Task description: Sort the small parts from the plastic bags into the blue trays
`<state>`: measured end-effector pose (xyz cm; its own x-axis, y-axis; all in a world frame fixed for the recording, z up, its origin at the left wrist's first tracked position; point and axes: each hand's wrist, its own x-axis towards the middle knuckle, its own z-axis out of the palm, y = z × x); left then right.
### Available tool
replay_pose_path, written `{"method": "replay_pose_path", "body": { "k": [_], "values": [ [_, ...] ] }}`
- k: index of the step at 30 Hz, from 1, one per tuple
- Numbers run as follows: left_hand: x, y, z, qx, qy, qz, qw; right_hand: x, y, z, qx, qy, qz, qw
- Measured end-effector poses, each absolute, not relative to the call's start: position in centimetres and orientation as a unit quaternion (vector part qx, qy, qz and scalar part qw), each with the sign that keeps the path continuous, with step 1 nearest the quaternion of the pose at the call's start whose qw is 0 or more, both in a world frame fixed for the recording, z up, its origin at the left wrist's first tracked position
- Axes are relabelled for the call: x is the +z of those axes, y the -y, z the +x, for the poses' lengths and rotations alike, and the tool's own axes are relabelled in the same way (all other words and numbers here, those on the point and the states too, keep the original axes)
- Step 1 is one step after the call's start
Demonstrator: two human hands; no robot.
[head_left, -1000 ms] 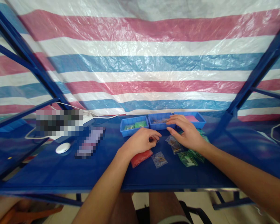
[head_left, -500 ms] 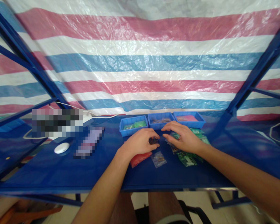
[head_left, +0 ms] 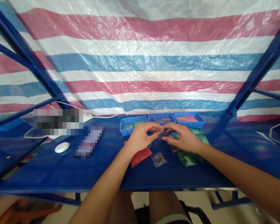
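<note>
My left hand [head_left: 140, 137] and my right hand [head_left: 183, 137] meet just above the blue table [head_left: 60, 171], fingers pinched together on a small clear bag [head_left: 163, 133] with brownish parts in it. Beneath my left hand lies a red bag [head_left: 141, 156]. Another small clear bag [head_left: 159, 159] rests in front of my hands. Green bags [head_left: 188, 158] lie under and beside my right wrist. Behind my hands stand three blue trays: the left tray [head_left: 124, 128] holds green bags, the middle tray [head_left: 160, 118] brownish parts, the right tray [head_left: 200, 123] something pink.
A white mouse [head_left: 62, 147] sits at the table's left, with white cables [head_left: 100, 117] behind it. Blue frame bars [head_left: 254, 77] slant up on both sides. A striped tarpaulin [head_left: 142, 62] hangs behind the table. My knees show under the front edge.
My right hand drew back from the middle tray to meet my left hand. Both hands then rose slightly and now pinch the small clear bag between them.
</note>
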<state>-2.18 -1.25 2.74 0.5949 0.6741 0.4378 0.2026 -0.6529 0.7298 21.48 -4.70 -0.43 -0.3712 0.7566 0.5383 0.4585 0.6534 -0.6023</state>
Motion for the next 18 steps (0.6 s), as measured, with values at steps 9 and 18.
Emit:
{"method": "replay_pose_path", "body": {
  "k": [9, 18],
  "values": [
    [0.7, 0.9, -0.8, 0.406, -0.266, 0.758, 0.435, -1.6, 3.7, 20.8, 0.444, 0.637, -0.376, 0.505],
    [0.0, 0.3, -0.7, 0.407, -0.295, 0.731, 0.462, -1.7, 3.5, 20.6, 0.469, 0.602, -0.375, 0.526]
  ]
}}
